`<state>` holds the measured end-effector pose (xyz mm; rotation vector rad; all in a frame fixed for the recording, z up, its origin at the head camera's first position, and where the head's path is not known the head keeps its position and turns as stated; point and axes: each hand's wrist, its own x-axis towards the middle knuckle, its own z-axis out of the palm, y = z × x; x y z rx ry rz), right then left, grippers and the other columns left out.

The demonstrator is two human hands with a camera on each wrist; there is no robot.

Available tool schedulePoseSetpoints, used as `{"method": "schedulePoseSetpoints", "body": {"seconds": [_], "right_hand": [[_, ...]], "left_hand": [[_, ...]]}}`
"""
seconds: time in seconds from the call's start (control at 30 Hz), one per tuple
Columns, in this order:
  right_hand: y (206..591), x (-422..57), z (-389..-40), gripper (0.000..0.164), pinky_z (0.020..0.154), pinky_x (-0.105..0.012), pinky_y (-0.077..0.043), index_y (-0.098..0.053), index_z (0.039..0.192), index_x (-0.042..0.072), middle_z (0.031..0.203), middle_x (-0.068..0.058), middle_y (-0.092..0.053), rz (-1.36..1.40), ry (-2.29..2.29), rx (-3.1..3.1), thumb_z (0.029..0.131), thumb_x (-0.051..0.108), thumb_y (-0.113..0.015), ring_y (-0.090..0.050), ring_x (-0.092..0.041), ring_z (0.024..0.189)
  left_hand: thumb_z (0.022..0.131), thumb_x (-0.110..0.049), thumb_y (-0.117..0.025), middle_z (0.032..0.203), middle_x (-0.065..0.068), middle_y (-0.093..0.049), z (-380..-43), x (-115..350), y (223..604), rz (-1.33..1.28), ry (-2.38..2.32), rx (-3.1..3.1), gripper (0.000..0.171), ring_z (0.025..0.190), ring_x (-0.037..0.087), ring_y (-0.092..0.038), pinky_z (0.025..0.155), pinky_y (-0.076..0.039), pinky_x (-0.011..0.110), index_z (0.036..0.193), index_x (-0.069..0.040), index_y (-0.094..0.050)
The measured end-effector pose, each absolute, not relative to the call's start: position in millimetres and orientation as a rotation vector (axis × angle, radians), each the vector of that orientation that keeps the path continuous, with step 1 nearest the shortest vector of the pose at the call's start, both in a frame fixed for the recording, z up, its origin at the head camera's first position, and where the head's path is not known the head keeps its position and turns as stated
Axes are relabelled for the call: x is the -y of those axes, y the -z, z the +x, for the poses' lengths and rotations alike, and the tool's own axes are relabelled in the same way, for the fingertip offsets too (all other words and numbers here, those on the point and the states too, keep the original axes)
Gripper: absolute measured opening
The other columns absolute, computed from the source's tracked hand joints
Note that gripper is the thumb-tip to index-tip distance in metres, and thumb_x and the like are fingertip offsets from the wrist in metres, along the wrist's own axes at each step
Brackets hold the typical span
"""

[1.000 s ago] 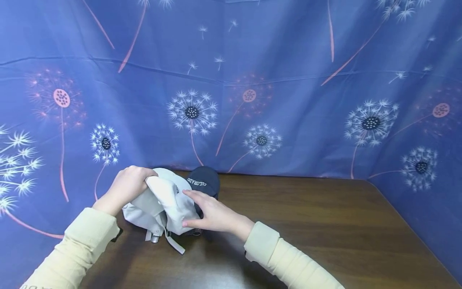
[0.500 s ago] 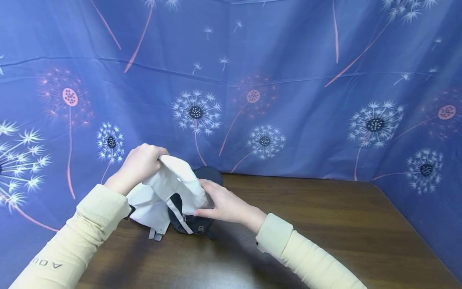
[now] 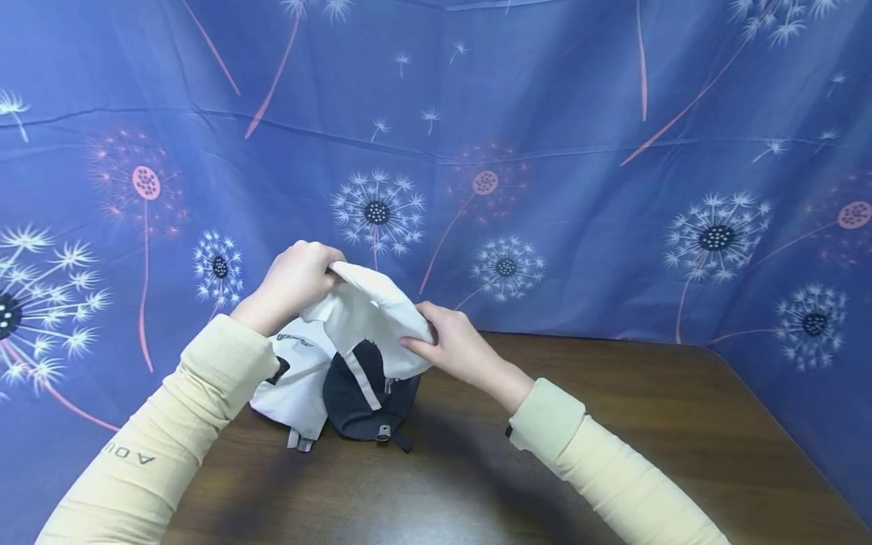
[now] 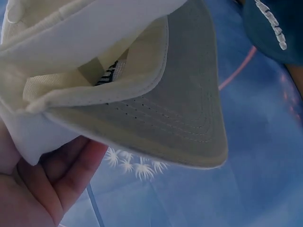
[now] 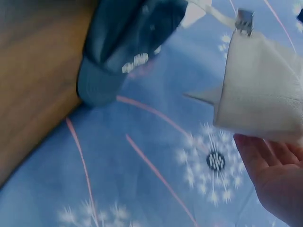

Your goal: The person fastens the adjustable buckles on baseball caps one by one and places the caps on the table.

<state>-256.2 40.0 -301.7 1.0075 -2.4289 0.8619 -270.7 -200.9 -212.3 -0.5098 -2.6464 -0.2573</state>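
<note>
A white baseball cap (image 3: 381, 318) is held up above the table between both hands, its hollow inside partly facing the head camera. My left hand (image 3: 300, 276) grips its left edge. At its right side, my right hand (image 3: 463, 344) pinches the fabric between thumb and fingers. The left wrist view shows the grey underside of the brim (image 4: 189, 109); in the right wrist view a metal strap buckle (image 5: 244, 21) shows. Below stand a second white cap (image 3: 293, 386) with dark lettering and a navy cap (image 3: 368, 405), side by side and partly hidden.
The brown wooden table (image 3: 613, 424) extends to the right of the caps. Behind it hangs a blue cloth (image 3: 579, 227) with a dandelion print, close to the navy cap's brim.
Both hands have lifted the white cap up and to the right, off the other caps. More of the navy cap and the second white cap now shows. The head view has turned slightly left.
</note>
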Motion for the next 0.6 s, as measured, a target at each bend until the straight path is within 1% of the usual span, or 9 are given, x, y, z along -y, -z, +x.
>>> {"method": "schedulePoseSetpoints", "body": {"seconds": [0.17, 0.27, 0.33, 0.4, 0.5, 0.6], "right_hand": [[282, -59, -261, 0.023, 0.053, -0.020, -0.045, -0.060, 0.091, 0.013, 0.077, 0.004, -0.063, 0.955, -0.833, 2.431, 0.079, 0.032, -0.066, -0.056, -0.006, 0.063], [274, -71, -263, 0.018, 0.048, -0.021, -0.043, -0.058, 0.082, 0.013, 0.068, 0.003, -0.060, 0.911, -0.806, 2.447, 0.081, 0.030, -0.064, -0.052, -0.008, 0.056], [269, -80, -264, 0.017, 0.046, -0.022, -0.042, -0.058, 0.079, 0.013, 0.066, 0.003, -0.059, 0.892, -0.804, 2.444, 0.081, 0.029, -0.063, -0.051, -0.009, 0.053], [264, -88, -266, 0.017, 0.047, -0.021, -0.043, -0.060, 0.081, 0.013, 0.068, 0.002, -0.060, 0.880, -0.804, 2.438, 0.082, 0.030, -0.063, -0.052, -0.009, 0.054], [257, -101, -267, 0.019, 0.048, -0.023, -0.044, -0.062, 0.086, 0.013, 0.074, 0.001, -0.063, 0.856, -0.823, 2.442, 0.082, 0.032, -0.063, -0.054, -0.009, 0.056], [251, -113, -267, 0.021, 0.049, -0.025, -0.045, -0.063, 0.089, 0.014, 0.076, 0.002, -0.063, 0.813, -0.833, 2.473, 0.081, 0.034, -0.063, -0.053, -0.010, 0.058]], "left_hand": [[0.075, -0.016, -0.068, 0.069, 0.001, -0.064, -274, 187, 209, -0.528, 0.313, 2.648, 0.006, 0.065, 0.022, -0.058, 0.059, -0.044, 0.037, 0.069, -0.017, -0.065], [0.075, -0.023, -0.070, 0.064, 0.000, -0.063, -274, 179, 207, -0.537, 0.359, 2.677, 0.013, 0.059, 0.019, -0.055, 0.058, -0.043, 0.034, 0.067, -0.015, -0.063], [0.075, -0.025, -0.070, 0.061, -0.001, -0.061, -273, 175, 207, -0.538, 0.400, 2.704, 0.017, 0.056, 0.018, -0.053, 0.056, -0.042, 0.031, 0.066, -0.014, -0.061], [0.077, -0.026, -0.068, 0.059, -0.001, -0.059, -273, 170, 206, -0.546, 0.439, 2.729, 0.020, 0.053, 0.016, -0.051, 0.053, -0.040, 0.029, 0.065, -0.013, -0.059], [0.079, -0.026, -0.066, 0.057, -0.001, -0.057, -272, 164, 206, -0.580, 0.494, 2.753, 0.020, 0.050, 0.014, -0.048, 0.050, -0.039, 0.027, 0.066, -0.013, -0.058], [0.079, -0.027, -0.066, 0.057, -0.001, -0.057, -271, 157, 208, -0.615, 0.552, 2.759, 0.020, 0.049, 0.013, -0.047, 0.050, -0.040, 0.026, 0.067, -0.013, -0.059]]}}
